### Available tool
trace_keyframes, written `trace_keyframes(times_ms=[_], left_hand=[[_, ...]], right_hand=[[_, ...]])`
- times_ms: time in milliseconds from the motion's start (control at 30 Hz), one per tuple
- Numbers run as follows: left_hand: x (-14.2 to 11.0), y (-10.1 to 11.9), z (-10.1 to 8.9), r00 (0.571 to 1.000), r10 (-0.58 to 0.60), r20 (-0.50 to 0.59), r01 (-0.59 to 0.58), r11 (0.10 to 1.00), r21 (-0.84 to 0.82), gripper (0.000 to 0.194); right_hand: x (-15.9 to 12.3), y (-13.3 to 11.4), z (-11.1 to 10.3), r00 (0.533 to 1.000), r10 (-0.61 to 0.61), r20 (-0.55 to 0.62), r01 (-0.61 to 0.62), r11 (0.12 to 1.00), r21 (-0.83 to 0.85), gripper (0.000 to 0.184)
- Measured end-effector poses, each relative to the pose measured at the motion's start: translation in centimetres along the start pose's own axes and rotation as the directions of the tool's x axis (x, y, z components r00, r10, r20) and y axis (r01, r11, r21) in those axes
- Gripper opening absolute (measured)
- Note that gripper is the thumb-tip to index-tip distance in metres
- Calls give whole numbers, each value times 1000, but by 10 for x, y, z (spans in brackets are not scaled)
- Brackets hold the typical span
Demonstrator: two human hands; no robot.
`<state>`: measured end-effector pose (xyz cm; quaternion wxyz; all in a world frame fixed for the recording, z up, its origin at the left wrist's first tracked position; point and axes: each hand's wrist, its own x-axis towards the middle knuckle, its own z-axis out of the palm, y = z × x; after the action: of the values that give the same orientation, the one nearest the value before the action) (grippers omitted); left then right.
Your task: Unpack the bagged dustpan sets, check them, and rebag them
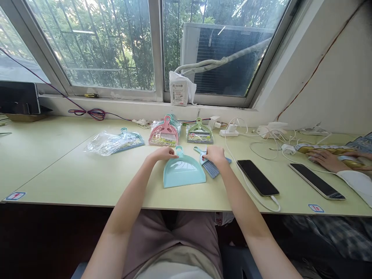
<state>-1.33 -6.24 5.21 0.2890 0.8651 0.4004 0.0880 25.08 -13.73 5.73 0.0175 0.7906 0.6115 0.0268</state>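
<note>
A light blue dustpan lies on the table in front of me, its looped handle pointing to the window. My left hand is closed at the dustpan's upper left edge, beside the handle, with the fingertips on the rim. To the right of the pan is a small hand brush with grey-blue bristles and a blue handle. My right hand grips this brush around its body and covers part of it; the brush lies tilted, bristles towards me.
Packaged pink dustpan set and green set stand by the wall. Left lies a blue set beside crumpled clear plastic. A charging phone, another phone, cables and a power strip occupy the right, near another person's hand.
</note>
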Motion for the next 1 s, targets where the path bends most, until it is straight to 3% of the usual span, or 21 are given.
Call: trace_keyframes(times_ms=[200,300,400,533,700,1000], left_hand=[[4,2,6,999,8,42,-8,1000,-2,45],[5,-3,2,997,51,-56,-54,997,-50,43],[5,-6,-2,980,16,-199,-31,997,-70,41],[5,-6,-1,954,-28,-298,11,998,-58,38],[8,3,9,955,73,-288,-57,996,65,39],[12,15,27,955,174,-238,-122,969,217,37]], right_hand=[[-1,-4,0,999,22,-48,-21,1000,14,31],[-1,4,-9,982,103,-157,-90,992,87,33],[-5,11,-22,952,166,-257,-119,975,188,35],[-16,1,-32,964,61,-259,26,947,320,28],[-26,-34,-20,971,-114,-210,184,920,347,25],[-22,-50,2,969,-43,-245,122,941,316,29]])
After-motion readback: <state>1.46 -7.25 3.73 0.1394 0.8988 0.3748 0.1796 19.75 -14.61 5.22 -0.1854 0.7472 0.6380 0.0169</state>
